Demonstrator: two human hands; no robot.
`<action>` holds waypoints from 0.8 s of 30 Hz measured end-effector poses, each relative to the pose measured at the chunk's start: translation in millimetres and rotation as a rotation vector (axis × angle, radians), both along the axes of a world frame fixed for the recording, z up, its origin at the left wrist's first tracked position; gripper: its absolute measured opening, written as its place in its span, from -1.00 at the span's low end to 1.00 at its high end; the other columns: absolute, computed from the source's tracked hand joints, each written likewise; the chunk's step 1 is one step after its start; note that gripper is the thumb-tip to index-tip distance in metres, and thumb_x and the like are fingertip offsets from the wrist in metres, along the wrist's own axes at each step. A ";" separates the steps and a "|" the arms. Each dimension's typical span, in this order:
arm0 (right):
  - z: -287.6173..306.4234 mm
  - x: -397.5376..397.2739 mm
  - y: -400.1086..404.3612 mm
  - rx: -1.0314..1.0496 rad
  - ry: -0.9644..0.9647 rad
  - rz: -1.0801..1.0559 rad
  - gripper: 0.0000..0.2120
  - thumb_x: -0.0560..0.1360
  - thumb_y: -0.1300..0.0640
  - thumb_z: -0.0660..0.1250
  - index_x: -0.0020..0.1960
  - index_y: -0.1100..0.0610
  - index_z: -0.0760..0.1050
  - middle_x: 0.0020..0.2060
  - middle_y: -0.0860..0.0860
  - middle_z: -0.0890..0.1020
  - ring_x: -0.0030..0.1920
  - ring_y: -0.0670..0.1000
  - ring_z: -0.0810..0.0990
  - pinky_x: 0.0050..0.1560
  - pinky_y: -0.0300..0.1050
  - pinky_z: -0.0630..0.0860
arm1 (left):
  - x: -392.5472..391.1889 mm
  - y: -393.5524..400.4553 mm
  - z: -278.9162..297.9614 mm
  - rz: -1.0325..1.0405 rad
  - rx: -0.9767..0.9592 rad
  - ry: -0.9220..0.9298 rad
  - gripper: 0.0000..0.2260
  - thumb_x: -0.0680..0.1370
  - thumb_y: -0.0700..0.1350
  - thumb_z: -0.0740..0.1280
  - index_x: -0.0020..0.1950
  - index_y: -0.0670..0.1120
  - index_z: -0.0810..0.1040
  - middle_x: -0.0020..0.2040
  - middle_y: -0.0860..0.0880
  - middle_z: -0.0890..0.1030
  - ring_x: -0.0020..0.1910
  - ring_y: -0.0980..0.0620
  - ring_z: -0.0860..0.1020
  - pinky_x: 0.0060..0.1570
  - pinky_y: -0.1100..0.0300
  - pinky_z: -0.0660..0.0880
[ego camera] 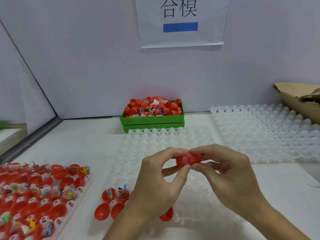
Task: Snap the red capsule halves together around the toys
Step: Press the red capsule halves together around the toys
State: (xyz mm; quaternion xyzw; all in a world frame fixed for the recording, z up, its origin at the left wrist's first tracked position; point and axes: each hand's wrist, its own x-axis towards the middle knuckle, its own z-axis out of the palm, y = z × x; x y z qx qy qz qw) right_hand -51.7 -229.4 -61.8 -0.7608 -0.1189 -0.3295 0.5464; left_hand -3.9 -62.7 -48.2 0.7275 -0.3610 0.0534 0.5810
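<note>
1. Your left hand [161, 172] and your right hand [223, 168] meet above the white tray [166, 135] in the middle of the surface [90, 141]. Both pinch one red capsule [188, 160] between thumb and curled fingers.

2. The capsule is held in the air, not resting on anything. A small bagged toy [187, 157] shows through the gap, so I judge that the halves are not yet fully closed.

3. Before you press, check that no corner of the toy's bag lies across the rim. A trapped edge will probably stop the snap or let the capsule open again.

4. Keep the two rims parallel and push them straight toward each other. If you press tilted, one side may catch while the other stays open.

5. Put your thumbs near the seam and press evenly all around. The plastic looks thin, so hard squeezing in the middle of a half could dent it.

6. More open halves with toys wait on the tray at your left [43, 193] and just under your left wrist [112, 196]. The green box [152, 118] at the back, by the wall, holds a heap of red halves and toy bags.
</note>
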 end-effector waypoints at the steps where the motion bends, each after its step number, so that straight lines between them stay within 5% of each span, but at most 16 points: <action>1: 0.7 0.1 -0.4 0.011 0.004 0.002 -0.60 0.35 0.40 0.52 0.01 -0.05 0.67 -0.13 -0.08 0.72 -0.08 0.02 0.72 -0.17 -0.03 0.67 | -0.3 -0.1 0.0 0.000 0.003 -0.006 -0.77 0.51 -0.17 0.38 0.14 0.01 0.65 0.01 0.16 0.68 0.13 0.11 0.61 0.01 0.27 0.61; 5: 1.7 0.3 -1.8 0.006 0.007 0.017 -0.61 0.37 0.39 0.51 0.00 -0.06 0.68 -0.13 -0.08 0.72 -0.07 0.03 0.71 -0.16 0.01 0.67 | 0.3 -1.1 -1.5 0.012 -0.028 0.053 -0.65 0.47 -0.15 0.43 0.23 0.08 0.56 0.07 0.20 0.67 0.15 0.21 0.61 0.02 0.33 0.58; 11: 0.8 0.0 -1.9 -0.011 -0.035 0.031 -0.63 0.36 0.36 0.51 0.01 -0.06 0.68 -0.13 -0.08 0.71 -0.08 0.05 0.71 -0.20 -0.05 0.66 | 2.5 2.9 1.2 -0.040 0.003 0.048 -0.80 0.48 -0.17 0.42 0.08 0.03 0.63 -0.02 0.10 0.66 0.14 0.04 0.61 0.03 0.22 0.62; 19: -1.4 -0.8 0.2 -0.096 -0.072 0.016 -0.69 0.35 0.35 0.49 0.03 0.07 0.68 -0.13 -0.10 0.69 -0.09 0.02 0.70 -0.21 -0.18 0.65 | 2.7 4.6 3.0 -0.024 0.119 -0.049 -0.77 0.51 -0.17 0.37 0.10 0.11 0.64 -0.04 0.18 0.66 0.09 0.12 0.61 0.02 0.36 0.57; 24: -2.7 0.3 -0.6 -0.096 -0.065 0.023 -0.63 0.34 0.49 0.51 0.03 0.13 0.69 -0.13 -0.04 0.69 -0.10 0.05 0.70 -0.20 -0.14 0.66 | -0.8 -1.8 1.2 0.052 0.051 -0.034 -0.81 0.58 -0.14 0.28 0.07 -0.03 0.67 -0.09 0.15 0.69 0.00 0.15 0.66 -0.08 0.34 0.59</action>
